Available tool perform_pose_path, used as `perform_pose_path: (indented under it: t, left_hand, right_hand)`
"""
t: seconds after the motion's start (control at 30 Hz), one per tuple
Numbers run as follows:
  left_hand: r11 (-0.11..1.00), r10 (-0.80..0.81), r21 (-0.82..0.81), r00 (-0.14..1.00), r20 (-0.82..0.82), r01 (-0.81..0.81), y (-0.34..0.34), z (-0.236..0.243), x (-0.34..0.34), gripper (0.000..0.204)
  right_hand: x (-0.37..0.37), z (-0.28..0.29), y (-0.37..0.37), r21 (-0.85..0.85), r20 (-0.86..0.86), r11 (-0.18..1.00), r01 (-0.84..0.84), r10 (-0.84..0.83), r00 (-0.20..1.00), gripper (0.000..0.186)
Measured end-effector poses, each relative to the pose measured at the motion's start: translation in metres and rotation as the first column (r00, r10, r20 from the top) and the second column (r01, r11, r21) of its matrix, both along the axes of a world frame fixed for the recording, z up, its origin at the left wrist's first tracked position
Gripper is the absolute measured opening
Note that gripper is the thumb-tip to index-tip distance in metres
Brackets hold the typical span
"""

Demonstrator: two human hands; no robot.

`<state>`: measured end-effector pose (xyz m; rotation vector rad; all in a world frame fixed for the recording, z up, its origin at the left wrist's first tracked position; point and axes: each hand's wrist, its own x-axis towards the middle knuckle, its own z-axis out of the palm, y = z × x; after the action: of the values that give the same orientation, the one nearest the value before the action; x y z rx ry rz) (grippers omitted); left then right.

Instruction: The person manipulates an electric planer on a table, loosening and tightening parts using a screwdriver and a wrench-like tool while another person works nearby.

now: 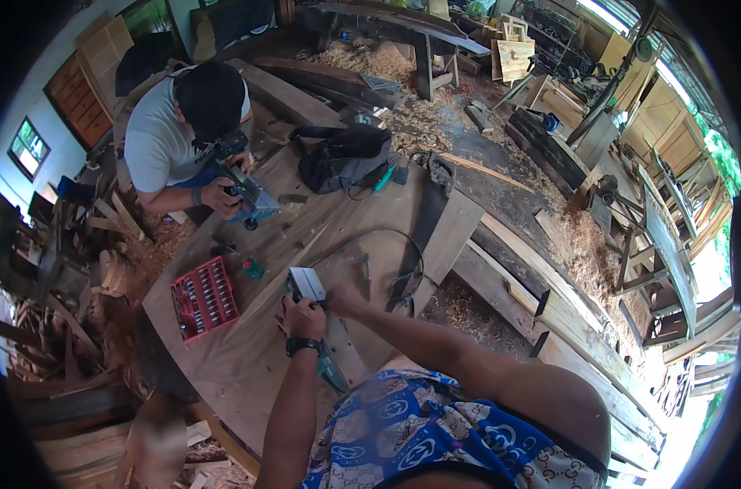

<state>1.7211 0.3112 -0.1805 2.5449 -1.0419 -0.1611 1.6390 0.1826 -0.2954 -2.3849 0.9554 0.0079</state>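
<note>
A green electric planer (344,346) lies on the wooden tabletop in front of me, its flat metal sole facing up. My left hand (302,316), with a dark watch on the wrist, is closed round its front part, beside the pale front plate. Close to the planer's middle is my right hand (344,300); it is blurred and its fingers do not show clearly. A black cord (387,231) curves over the table beyond it. To the left, a red case of sockets (205,300) lies open next to a small green object (252,268).
Across the table (256,367) a person (183,130) in a cap handles a blue power tool (258,204). A black bag (346,156) rests on the far side. Long boards (566,326) stretch along the right, and shavings (379,61) cover the floor.
</note>
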Motion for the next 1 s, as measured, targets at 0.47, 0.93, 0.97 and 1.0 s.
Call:
perform_pose_path:
  t: [0.47, 0.93, 0.97, 1.0]
  left_hand:
    - [1.000, 0.026, -0.010, 1.000, 0.009, -0.026, 0.010, -0.006, 0.008, 0.017]
    - [1.000, 0.024, 0.015, 1.000, -0.015, -0.024, 0.015, -0.011, 0.012, 0.016]
    - [1.000, 0.015, 0.008, 1.000, -0.005, -0.015, 0.011, -0.009, 0.009, 0.015]
    - [1.000, 0.005, 0.001, 1.000, 0.004, -0.005, 0.006, -0.008, 0.006, 0.015]
  right_hand:
    - [0.009, 0.000, 0.015, 0.098, 0.016, 0.994, 0.051, -0.053, 0.998, 0.025]
    - [0.003, 0.030, 0.025, 0.270, 0.079, 0.941, 0.205, -0.234, 0.969, 0.029]
    - [0.001, 0.020, 0.019, 0.218, 0.036, 0.956, 0.194, -0.207, 0.978, 0.029]
    - [-0.001, 0.010, 0.010, 0.213, 0.035, 0.956, 0.201, -0.213, 0.976, 0.029]
